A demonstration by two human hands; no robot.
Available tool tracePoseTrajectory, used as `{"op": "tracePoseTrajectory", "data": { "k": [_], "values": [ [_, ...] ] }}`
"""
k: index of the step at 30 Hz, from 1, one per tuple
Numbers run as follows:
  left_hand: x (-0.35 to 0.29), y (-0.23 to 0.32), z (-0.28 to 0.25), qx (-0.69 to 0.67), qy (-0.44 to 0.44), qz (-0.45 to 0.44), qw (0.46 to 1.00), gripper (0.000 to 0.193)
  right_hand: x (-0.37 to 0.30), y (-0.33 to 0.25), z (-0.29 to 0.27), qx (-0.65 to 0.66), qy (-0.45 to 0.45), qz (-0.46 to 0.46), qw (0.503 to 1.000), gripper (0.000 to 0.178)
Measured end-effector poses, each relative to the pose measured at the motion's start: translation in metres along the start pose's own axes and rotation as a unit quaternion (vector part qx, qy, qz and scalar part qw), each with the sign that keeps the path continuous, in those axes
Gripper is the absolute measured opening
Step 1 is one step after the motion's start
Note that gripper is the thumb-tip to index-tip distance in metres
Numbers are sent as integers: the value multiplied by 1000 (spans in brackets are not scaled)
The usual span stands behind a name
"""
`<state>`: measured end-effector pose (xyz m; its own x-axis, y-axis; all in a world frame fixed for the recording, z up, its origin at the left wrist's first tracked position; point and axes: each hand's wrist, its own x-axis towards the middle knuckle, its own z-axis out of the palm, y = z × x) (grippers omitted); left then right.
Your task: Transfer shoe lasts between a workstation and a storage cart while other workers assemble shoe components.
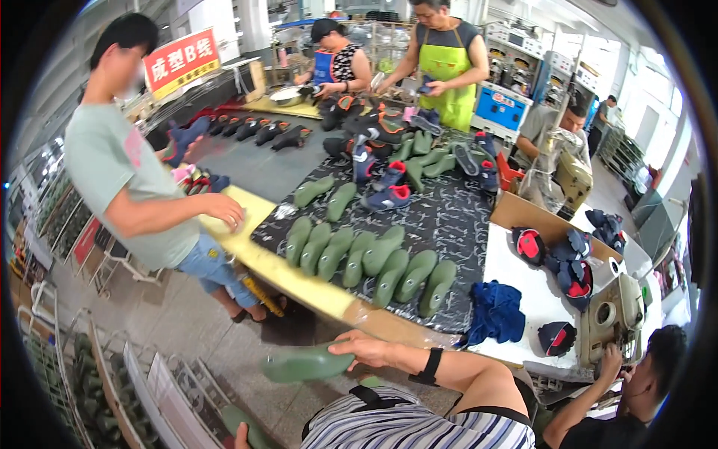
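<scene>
My right hand (360,349), its wrist in a black band, grips the end of a green shoe last (308,364) held out level over the floor beside the table. At the lower edge my left hand (241,437) shows only in part, fingers against another green shoe last (254,426). A row of several green shoe lasts (362,259) lies on the dark patterned cloth (456,247) in front of me. Behind that row, two more lasts (342,201) lie near navy shoes with red linings (389,197).
A crumpled dark blue cloth (495,310) lies at the table's right corner. Sewing machines (612,318) and shoe uppers (528,245) stand to the right, with a seated person close by. Another person stands at left. Racks of lasts (90,389) fill the lower left.
</scene>
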<state>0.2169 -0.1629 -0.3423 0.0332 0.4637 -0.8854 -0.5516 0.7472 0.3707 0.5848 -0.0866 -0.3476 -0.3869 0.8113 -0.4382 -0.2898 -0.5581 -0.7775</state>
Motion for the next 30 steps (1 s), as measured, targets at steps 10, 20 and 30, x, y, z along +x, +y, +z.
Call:
{"op": "tracePoseTrajectory", "data": {
  "k": [10,20,30],
  "values": [
    [-13,-39,167,370,-120,333,859,56,-44,-76,-170,173,239,-166,941,42],
    [-40,-40,244,520,-133,468,702,55,20,-271,-315,117,297,-363,875,56],
    [88,1,304,153,-188,5,970,44,3,-100,-145,-105,-83,-138,981,61]
  ]
}}
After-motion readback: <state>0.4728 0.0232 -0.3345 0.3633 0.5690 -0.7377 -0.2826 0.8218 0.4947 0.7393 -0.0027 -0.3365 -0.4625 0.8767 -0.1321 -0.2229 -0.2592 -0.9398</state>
